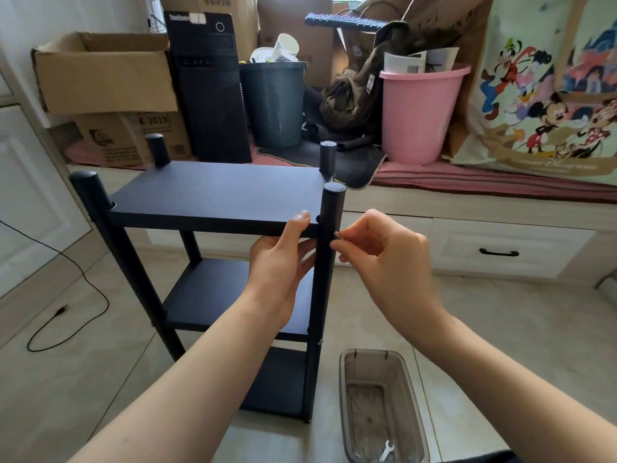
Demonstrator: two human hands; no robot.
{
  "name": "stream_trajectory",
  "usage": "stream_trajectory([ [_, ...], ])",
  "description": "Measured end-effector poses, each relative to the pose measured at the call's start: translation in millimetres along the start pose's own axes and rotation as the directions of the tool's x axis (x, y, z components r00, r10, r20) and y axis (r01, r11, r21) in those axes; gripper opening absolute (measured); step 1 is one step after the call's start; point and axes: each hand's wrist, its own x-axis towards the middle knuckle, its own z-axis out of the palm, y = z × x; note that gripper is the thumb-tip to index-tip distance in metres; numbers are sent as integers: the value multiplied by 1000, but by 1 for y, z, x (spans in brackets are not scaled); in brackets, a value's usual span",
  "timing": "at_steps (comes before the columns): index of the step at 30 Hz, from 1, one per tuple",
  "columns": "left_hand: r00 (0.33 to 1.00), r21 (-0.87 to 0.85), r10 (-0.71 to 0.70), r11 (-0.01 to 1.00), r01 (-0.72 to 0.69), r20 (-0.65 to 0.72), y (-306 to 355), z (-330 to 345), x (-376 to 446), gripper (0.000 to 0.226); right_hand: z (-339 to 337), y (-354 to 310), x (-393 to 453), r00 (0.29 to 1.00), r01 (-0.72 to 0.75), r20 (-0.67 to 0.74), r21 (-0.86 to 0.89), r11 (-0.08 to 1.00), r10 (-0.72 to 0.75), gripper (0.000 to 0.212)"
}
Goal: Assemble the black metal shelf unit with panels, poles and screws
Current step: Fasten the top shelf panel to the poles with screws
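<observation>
Shelf unit (pixel 213 195) on floor, tray (pixel 414 379) right of it

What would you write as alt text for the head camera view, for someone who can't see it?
A person's right hand pinches a small screw against the front right pole of a black three-tier shelf unit, while the left hand grips the top panel's front edge beside it. A clear plastic tray holding a small wrench sits on the tiled floor nearby.

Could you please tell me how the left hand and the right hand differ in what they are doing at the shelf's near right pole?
The left hand grips the edge of the top panel, thumb on top; the right hand pinches a small screw against the pole. The left hand sits left of the pole, the right hand to its right. Both work at top-panel height.
</observation>
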Motion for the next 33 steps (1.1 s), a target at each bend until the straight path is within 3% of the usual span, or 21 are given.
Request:
stream_trajectory([
  [3, 1000, 4, -1, 1000, 1, 5, -1, -1, 1, 21, 0, -1, 1, 1000, -1, 3, -3, 1000, 1, 9],
  [8, 1000, -20, -7, 1000, 7, 29, 0, -2, 1, 22, -4, -1, 5, 994, -106, 59, 215, 971, 96, 9],
  [16, 999, -44, -1, 999, 2, 35, -1, -3, 2, 20, 0, -2, 4, 997, -59, -57, -10, 998, 58, 18],
  [21, 999, -31, 3, 1000, -2, 36, -3, -4, 3, 22, 3, -4, 2, 999, 17, -49, -105, 994, -22, 18],
  [33, 999, -25, 4, 1000, -3, 45, -4, -6, 3, 21, 2, -7, -1, 999, 17, -38, -128, 992, -22, 9],
])
